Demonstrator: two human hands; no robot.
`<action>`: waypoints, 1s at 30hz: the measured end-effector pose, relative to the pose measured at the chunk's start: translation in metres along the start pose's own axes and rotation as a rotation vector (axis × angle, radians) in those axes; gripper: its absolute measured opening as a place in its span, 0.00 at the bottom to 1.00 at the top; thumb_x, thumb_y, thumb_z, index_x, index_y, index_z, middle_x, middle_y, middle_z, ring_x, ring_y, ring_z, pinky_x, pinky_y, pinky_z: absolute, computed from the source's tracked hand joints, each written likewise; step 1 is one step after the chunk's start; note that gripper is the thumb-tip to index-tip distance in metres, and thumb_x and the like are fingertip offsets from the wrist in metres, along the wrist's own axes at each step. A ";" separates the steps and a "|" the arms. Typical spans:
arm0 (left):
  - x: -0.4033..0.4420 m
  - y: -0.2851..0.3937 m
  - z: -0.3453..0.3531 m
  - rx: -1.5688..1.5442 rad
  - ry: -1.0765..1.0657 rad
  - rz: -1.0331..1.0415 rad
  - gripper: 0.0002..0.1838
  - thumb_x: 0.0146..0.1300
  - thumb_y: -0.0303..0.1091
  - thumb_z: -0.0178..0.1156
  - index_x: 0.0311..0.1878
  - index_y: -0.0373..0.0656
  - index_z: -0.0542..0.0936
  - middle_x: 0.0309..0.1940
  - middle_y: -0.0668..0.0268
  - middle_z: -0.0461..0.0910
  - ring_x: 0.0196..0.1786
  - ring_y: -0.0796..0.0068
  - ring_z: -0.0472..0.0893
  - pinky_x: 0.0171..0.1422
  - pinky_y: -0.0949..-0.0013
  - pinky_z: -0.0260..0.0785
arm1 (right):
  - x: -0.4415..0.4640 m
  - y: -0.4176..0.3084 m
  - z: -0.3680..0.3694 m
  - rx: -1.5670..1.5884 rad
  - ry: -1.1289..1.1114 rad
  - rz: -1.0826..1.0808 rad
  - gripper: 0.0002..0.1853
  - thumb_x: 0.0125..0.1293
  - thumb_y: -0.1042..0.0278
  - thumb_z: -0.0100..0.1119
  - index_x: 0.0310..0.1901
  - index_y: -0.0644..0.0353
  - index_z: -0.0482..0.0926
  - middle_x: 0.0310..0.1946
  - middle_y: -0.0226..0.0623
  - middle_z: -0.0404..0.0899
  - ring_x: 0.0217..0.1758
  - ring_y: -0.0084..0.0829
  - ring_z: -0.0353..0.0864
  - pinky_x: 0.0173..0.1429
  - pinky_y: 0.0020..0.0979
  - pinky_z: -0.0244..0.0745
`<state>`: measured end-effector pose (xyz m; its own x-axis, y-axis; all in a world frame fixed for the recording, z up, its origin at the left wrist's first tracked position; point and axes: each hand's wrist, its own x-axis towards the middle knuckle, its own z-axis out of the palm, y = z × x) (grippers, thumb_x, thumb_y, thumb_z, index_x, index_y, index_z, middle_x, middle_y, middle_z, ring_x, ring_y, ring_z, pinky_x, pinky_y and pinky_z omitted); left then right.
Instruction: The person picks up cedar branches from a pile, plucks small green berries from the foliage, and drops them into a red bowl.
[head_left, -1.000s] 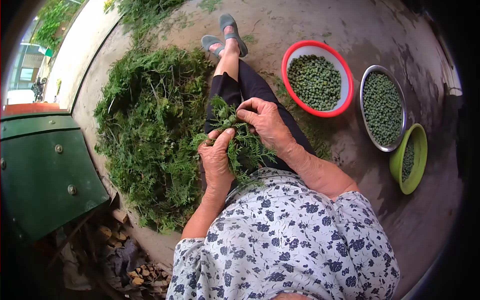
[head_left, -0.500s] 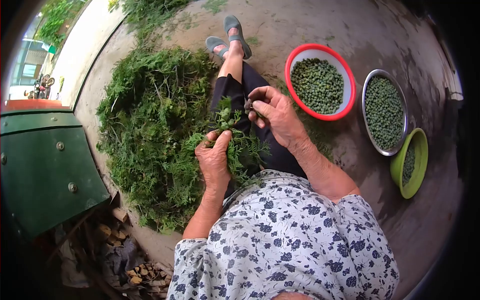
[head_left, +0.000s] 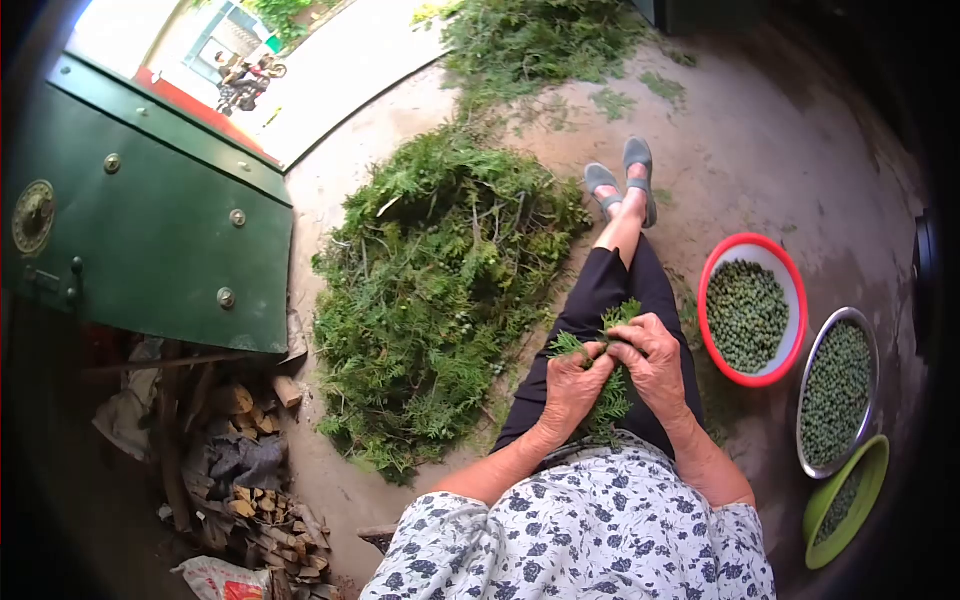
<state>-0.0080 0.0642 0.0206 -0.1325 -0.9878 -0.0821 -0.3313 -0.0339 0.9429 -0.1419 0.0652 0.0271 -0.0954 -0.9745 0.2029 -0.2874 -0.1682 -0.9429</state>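
Note:
Over my lap, my left hand (head_left: pixel 577 388) pinches a leafy green sprig (head_left: pixel 613 402). Fingers of my right hand (head_left: pixel 652 365) are closed on the same sprig, close beside my left fingertips. What lies between the fingertips is hidden. A large heap of green branches (head_left: pixel 430 300) lies on the ground left of my legs. To the right stands a red-rimmed white basin (head_left: pixel 797 347) holding small green cones (head_left: pixel 745 315). A metal bowl (head_left: pixel 803 440) of similar green cones is beyond it, and a lime-green bowl (head_left: pixel 877 480) with some cones sits tilted nearby.
A green metal door panel (head_left: pixel 170 220) stands at the left, with chopped firewood (head_left: pixel 275 530) and a white sack (head_left: pixel 215 578) below it. More cut greenery (head_left: pixel 540 45) lies at the top. A motorbike (head_left: pixel 245 85) shows outside, with what may be a person beside it.
The view has swung left, so everything appears further right and lower. My right hand moved away from the sprig, with something small and dark at its fingers, and is now back on the greenery.

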 end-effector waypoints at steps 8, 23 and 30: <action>-0.001 -0.004 -0.004 -0.327 -0.042 -0.172 0.05 0.59 0.28 0.59 0.34 0.36 0.80 0.24 0.78 0.74 0.28 0.91 0.68 0.31 0.82 0.61 | -0.004 0.004 0.006 0.268 -0.010 0.226 0.03 0.55 0.81 0.55 0.31 0.66 0.77 0.28 0.31 0.73 0.30 0.21 0.71 0.34 0.23 0.66; 0.003 -0.013 0.000 -0.525 -0.017 -0.210 0.06 0.57 0.26 0.60 0.37 0.35 0.81 0.28 0.74 0.78 0.31 0.89 0.72 0.36 0.82 0.65 | -0.008 0.003 0.009 0.667 0.068 0.497 0.06 0.60 0.75 0.57 0.37 0.63 0.72 0.27 0.27 0.72 0.21 0.14 0.65 0.24 0.16 0.61; 0.002 -0.009 -0.002 -0.508 -0.074 -0.227 0.07 0.58 0.27 0.61 0.38 0.33 0.81 0.29 0.73 0.79 0.31 0.89 0.72 0.35 0.82 0.65 | -0.008 0.006 0.002 0.739 0.011 0.586 0.09 0.61 0.72 0.59 0.41 0.66 0.75 0.26 0.28 0.75 0.20 0.14 0.67 0.21 0.17 0.60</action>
<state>-0.0037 0.0622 0.0126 -0.1813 -0.9344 -0.3067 0.1302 -0.3319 0.9343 -0.1407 0.0719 0.0192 -0.0432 -0.9328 -0.3577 0.4862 0.2932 -0.8232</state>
